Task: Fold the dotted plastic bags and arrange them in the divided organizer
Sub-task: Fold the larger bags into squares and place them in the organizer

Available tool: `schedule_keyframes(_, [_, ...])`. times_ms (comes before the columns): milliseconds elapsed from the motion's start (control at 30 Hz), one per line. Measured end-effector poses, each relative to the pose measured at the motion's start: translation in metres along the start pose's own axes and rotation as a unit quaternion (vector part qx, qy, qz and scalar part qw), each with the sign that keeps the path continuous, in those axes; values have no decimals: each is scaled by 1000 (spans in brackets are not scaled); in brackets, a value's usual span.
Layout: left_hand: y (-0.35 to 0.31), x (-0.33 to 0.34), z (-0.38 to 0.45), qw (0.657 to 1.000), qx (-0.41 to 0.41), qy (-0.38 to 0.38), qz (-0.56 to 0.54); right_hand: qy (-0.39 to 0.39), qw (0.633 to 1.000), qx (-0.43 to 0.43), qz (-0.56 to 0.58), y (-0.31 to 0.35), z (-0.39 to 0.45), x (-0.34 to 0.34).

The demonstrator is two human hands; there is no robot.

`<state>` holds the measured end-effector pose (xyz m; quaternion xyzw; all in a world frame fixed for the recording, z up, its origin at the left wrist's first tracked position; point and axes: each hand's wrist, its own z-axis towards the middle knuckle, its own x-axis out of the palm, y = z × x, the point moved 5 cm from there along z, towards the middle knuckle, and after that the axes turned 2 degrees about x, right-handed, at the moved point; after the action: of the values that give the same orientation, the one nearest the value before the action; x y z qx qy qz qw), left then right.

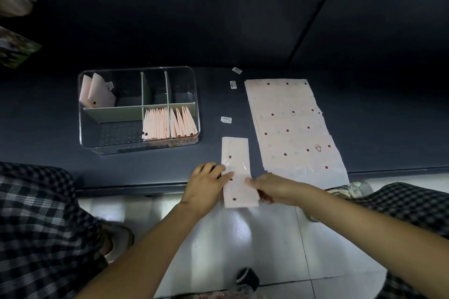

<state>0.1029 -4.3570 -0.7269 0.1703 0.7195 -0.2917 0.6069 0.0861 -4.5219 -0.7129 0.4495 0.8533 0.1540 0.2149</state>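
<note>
The folded bag strip (236, 170) lies between both hands, overhanging the worktop (48, 104) edge. The left hand (206, 184) presses it with straight fingers; the right hand (272, 188) pinches its right edge. The bag stack (291, 126) lies beyond the right hand, the organizer (138, 109) beyond the left.

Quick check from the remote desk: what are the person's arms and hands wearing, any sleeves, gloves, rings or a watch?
Nothing that I can see. The left hand and the right hand are bare, no gloves, no visible rings. Both forearms are uncovered to the frame's edge: no sleeves, no watch or band. The only clothing in view is the black-and-white checked fabric over the legs.
</note>
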Motion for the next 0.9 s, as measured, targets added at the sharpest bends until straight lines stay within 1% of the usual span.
schedule_keyframes(33, [1,0,0,1000,-3,-3,-9,-78,994,-46,-69,3,1,-9])
schedule_keyframes(67, [2,0,0,1000,-10,-6,-17,-172,967,-105,-156,7,1,-20])
schedule_keyframes(100, [3,1,0,1000,-19,-7,-24,-237,932,-169,-217,11,-1,-27])
schedule_keyframes(133, [4,2,0,999,-27,-7,-31,-248,908,-223,-254,12,-2,-29])
schedule_keyframes(167, [5,2,0,999,-34,-9,-41,-220,897,-262,-279,12,-2,-26])
schedule_keyframes(200, [5,3,0,997,-39,-16,-58,-180,893,-283,-300,10,1,-20])
schedule_keyframes(233, [5,2,0,995,-45,-26,-81,-157,889,-293,-316,8,3,-13])
schedule_keyframes(267, [6,1,1,992,-54,-40,-108,-155,885,-302,-319,9,5,-7])
schedule_keyframes(300, [7,0,1,987,-66,-58,-137,-169,884,-313,-303,9,8,-3])
schedule_keyframes(333, [9,-2,3,979,-85,-77,-167,-190,890,-317,-266,9,11,-1])
schedule_keyframes(400, [14,-3,6,964,-135,-96,-209,-233,914,-290,-161,13,16,-3])
schedule_keyframes(467, [21,0,9,948,-196,-94,-233,-258,934,-234,-79,16,19,-8])
schedule_keyframes(500, [25,1,9,937,-226,-94,-248,-268,940,-202,-57,16,22,-9])
schedule_keyframes(567, [32,2,10,918,-270,-96,-273,-278,947,-151,-50,17,26,-10])
schedule_keyframes(600, [34,2,11,914,-282,-94,-277,-280,949,-135,-49,18,27,-9])
schedule_keyframes(667, [34,0,12,912,-295,-92,-269,-280,952,-113,-42,19,29,-10])
schedule_keyframes(733, [29,-7,12,915,-301,-108,-246,-282,953,-96,-45,22,30,-12])
schedule_keyframes(767, [24,-12,11,925,-280,-126,-222,-282,954,-88,-47,23,30,-12])
schedule_keyframes(800, [17,-17,11,942,-237,-143,-190,-281,955,-82,-47,25,31,-13])
schedule_keyframes(833, [8,-20,10,960,-177,-151,-155,-281,956,-75,-50,25,30,-13])
schedule_keyframes(867, [-3,-20,9,975,-114,-142,-127,-282,956,-71,-51,26,30,-13])
schedule_keyframes(900, [-13,-14,8,987,-61,-106,-109,-281,956,-68,-51,27,30,-14])
